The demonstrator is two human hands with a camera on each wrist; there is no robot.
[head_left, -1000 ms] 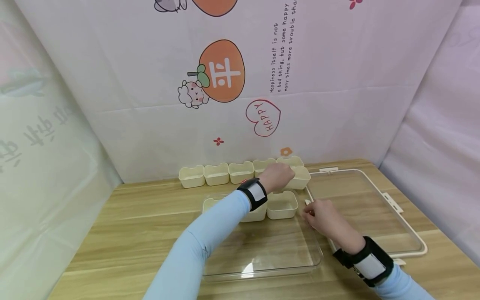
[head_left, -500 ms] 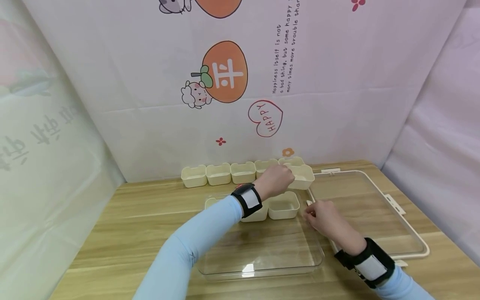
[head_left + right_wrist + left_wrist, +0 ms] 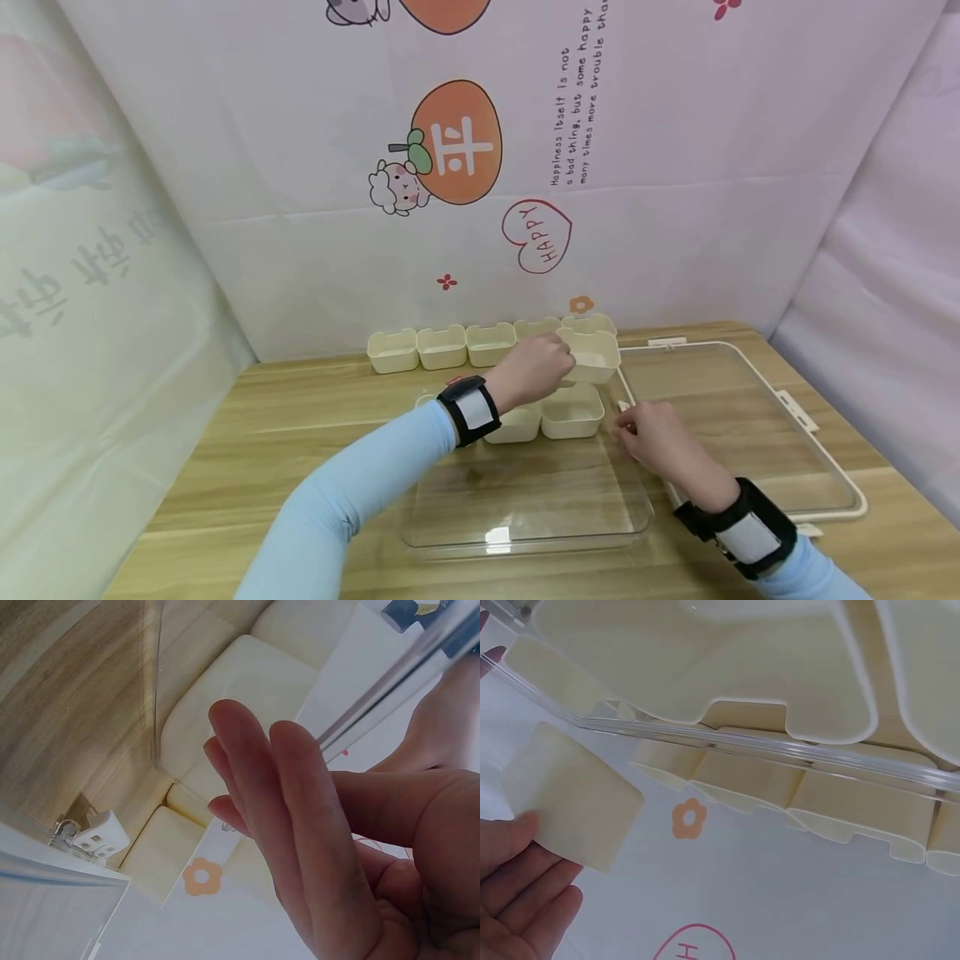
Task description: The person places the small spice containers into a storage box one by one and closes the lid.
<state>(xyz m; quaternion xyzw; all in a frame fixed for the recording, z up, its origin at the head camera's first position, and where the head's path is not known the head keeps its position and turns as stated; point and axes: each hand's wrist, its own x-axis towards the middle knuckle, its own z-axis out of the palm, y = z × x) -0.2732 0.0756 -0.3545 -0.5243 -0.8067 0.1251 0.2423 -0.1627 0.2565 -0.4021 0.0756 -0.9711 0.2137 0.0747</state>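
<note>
My left hand [image 3: 532, 367] pinches a small cream bin [image 3: 591, 357] by its left side, thumb against fingers. In the left wrist view the bin [image 3: 570, 799] hangs off the table. Below it is a clear plastic box [image 3: 525, 548], where cream bins stand along the far side; one [image 3: 572, 414] is at the right end, with another [image 3: 513, 428] beside it. My forearm partly hides those farther left. My right hand [image 3: 656, 437] is at the box's right side with nothing in it. In the right wrist view its fingers [image 3: 251, 776] are loosely extended near the clear wall.
Several more cream bins [image 3: 393, 353] stand in a row along the back, against a printed cloth [image 3: 300, 275]. A clear lid with a white rim and clips [image 3: 750, 417] lies on the wooden table [image 3: 225, 467], right of the box.
My left hand has drawn the cream bin slightly left and nearer, away from the back row and over the box. My right hand has hardly moved. The head view has shifted a little.
</note>
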